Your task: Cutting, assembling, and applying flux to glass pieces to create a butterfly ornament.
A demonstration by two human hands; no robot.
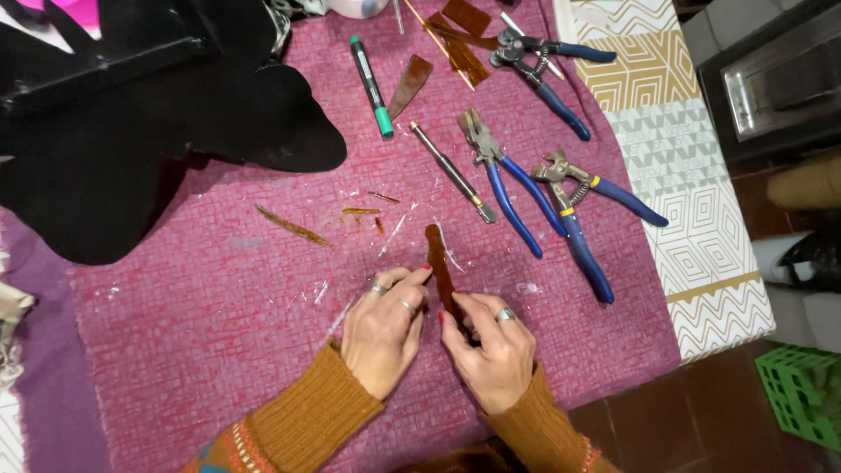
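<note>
A long narrow strip of brown glass (437,254) lies on the pink woven cloth (219,333), pointing away from me. My left hand (384,328) pinches its near part from the left with thumb and forefinger. From the right, my right hand (492,350) grips the same strip, fingers curled over its near end. Both hands wear rings and come out of mustard knit sleeves. Thin brown glass slivers (292,225) and clear shards lie just beyond the hands.
Two blue-handled pliers (508,180) (578,210) and a metal glass cutter (451,171) lie ahead right. Farther off are a third pair of pliers (543,70), a green-capped marker (371,74) and brown glass pieces (460,39). A black cut-out shape (131,131) covers the left. A patterned cloth (692,210) edges the table.
</note>
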